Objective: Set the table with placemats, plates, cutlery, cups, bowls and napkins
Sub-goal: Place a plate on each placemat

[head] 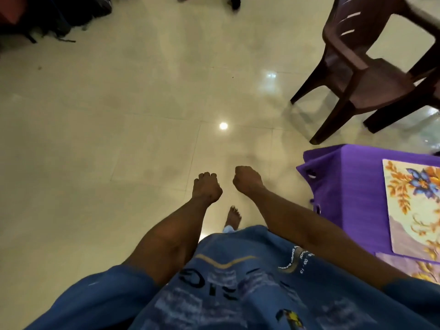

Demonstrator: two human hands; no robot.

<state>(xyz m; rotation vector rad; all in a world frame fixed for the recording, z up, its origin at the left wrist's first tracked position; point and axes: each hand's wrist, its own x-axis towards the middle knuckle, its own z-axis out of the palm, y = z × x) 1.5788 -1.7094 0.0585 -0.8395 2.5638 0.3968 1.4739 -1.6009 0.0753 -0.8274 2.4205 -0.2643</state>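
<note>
a pale glossy tiled floor (119,115) fills most of the view, with a round light glare in the middle. at the right edge stands a table under a purple cloth (352,186), and on it lies a floral placemat (414,206) in cream, orange and blue, flat, with a 2nd floral edge (414,267) showing just below it. beyond the table stands a dark brown plastic chair (364,75). dark bags (54,17) sit at the upper left. the person's blue printed shirt (238,282) covers the bottom. both forearms reach forward over the floor: the left hand (206,188) and the right hand (247,180) are each clenched into a fist, holding nothing, near each other but apart. 1 bare foot (233,217) shows below them.
</note>
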